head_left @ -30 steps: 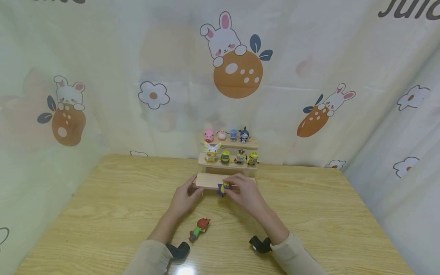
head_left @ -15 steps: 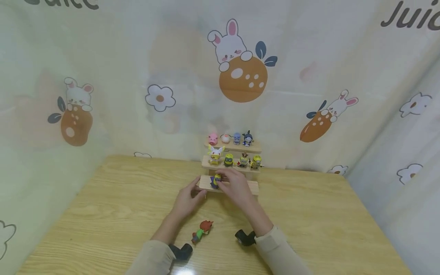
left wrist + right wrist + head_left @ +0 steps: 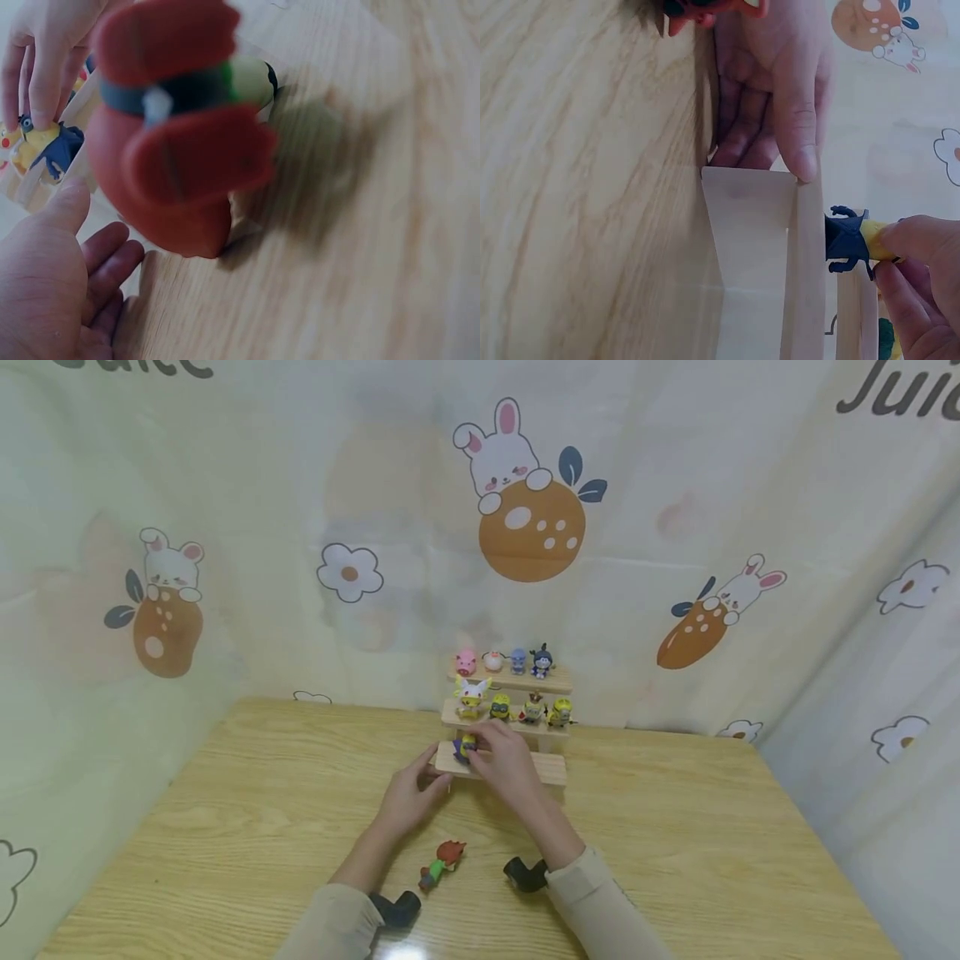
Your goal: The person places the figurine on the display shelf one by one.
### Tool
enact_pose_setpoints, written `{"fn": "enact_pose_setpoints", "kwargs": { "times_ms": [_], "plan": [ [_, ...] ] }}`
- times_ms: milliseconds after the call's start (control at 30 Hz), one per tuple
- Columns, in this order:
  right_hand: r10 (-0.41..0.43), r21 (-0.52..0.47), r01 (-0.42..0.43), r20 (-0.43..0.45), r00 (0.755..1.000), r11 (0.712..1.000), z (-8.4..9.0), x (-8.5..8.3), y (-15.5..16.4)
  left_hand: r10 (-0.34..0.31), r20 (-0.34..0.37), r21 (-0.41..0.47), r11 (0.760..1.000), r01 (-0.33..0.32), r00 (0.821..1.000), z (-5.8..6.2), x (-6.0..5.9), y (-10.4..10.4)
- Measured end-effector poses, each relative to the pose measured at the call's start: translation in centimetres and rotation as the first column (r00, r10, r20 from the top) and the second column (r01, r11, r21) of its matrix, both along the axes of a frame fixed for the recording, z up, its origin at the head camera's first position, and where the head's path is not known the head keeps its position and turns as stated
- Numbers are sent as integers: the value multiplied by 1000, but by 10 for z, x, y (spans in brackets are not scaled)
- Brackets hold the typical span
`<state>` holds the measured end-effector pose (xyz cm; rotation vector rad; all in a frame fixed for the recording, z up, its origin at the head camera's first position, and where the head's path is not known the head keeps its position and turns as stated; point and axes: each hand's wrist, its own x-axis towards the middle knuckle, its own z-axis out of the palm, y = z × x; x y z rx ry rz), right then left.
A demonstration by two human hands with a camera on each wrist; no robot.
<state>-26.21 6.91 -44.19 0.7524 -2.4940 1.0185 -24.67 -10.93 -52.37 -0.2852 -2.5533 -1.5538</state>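
Observation:
A three-step wooden display stand (image 3: 551,770) stands at the back middle of the table. Between thumb and fingertips my right hand (image 3: 508,766) pinches a small yellow minion figure with a dark blue cape (image 3: 846,238). The figure is upright, its feet right at the bottom step near that step's left end. With the thumb at the step's edge and the fingers by the side panel, my left hand (image 3: 408,797) holds the stand's left end. A red-haired figure in green (image 3: 441,865) lies on the table between my forearms, looming large in the left wrist view.
On the middle step stand several figures, among them a white-eared one (image 3: 471,697) and a crowned minion (image 3: 533,708). The top step carries a pink pig (image 3: 466,662) and several others. Behind the stand hangs a printed curtain (image 3: 405,635).
My right hand has carried the caped minion figure from in front of the bottom step up onto its left part. The left hand stays at the stand's left end. The head view has shifted slightly.

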Motion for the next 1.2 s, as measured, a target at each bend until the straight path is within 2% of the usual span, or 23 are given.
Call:
{"fn": "enact_pose_setpoints", "kwargs": {
  "times_ms": [333,700,1200],
  "plan": [
    [-20,7,21,-22,1000,1000,-4,1,-3,4,0,1,1000,-4,1000,-1,0,-1],
    [21,2,-21,-145,989,1000,-13,0,-5,-3,-14,2,1000,3,1000,-2,0,-1],
    [-11,54,17,-114,993,998,-9,3,-2,-7,-40,-6,1000,7,999,-3,-2,0]
  ]
}}
